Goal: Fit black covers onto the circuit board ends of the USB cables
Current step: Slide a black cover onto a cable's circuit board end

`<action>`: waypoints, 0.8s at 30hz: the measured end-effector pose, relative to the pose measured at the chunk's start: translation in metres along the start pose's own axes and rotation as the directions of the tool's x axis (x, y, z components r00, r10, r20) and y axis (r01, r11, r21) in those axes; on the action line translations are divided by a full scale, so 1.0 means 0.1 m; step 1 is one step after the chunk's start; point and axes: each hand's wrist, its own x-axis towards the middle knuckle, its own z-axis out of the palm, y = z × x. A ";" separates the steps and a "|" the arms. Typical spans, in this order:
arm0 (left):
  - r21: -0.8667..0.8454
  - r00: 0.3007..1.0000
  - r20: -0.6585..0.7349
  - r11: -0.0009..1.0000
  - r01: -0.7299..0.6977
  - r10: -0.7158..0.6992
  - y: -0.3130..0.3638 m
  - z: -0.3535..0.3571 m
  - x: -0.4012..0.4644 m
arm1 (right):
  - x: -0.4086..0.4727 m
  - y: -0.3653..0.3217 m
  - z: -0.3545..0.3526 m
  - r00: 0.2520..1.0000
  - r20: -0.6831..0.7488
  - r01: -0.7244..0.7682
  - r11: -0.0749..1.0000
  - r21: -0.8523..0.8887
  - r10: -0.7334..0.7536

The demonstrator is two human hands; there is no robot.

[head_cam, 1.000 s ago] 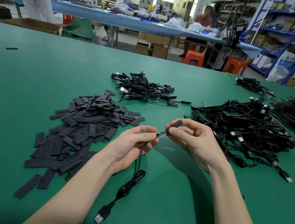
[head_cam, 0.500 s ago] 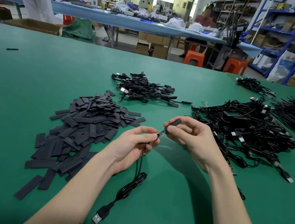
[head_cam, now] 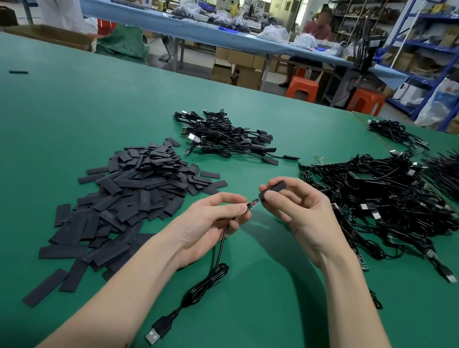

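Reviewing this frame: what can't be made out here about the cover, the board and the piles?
- Head view: how far the black cover sits over the circuit board; right hand fingers hide the joint.
- Board components: too small.
- Left hand hides the cable where it meets the board.
- Cable pile: tangled, uncountable; neighbouring bundle cut by right edge.

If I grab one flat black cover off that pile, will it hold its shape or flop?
Likely light and slightly bendy: the covers in the pile lie thin and flat. The cover the right hand pinches keeps its shape. Loose strips probably slide when nudged.

Black covers (head_cam: 133, 187), black cables (head_cam: 376, 205), green table (head_cam: 48, 117).
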 end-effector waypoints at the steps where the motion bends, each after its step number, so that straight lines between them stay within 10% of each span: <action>1: 0.003 1.000 0.002 1.000 0.001 -0.001 0.00 0.00 0.00 | 0.00 0.00 0.00 1.000 -0.004 -0.004 1.000 0.009 0.004; 13: 0.126 0.997 0.023 0.989 -0.075 0.072 0.10 -0.07 -0.05 | -0.01 0.07 0.08 0.989 0.095 -0.120 0.992 0.036 0.116; 17: 0.431 0.919 0.036 0.823 -0.370 0.394 0.05 -0.04 -0.03 | 0.03 0.11 0.08 0.993 0.003 -0.121 0.986 0.113 0.122; 24: 0.592 0.870 0.063 0.684 -0.427 0.489 -0.04 -0.08 -0.01 | 0.06 0.16 0.06 0.987 -0.032 -0.148 0.976 0.161 0.155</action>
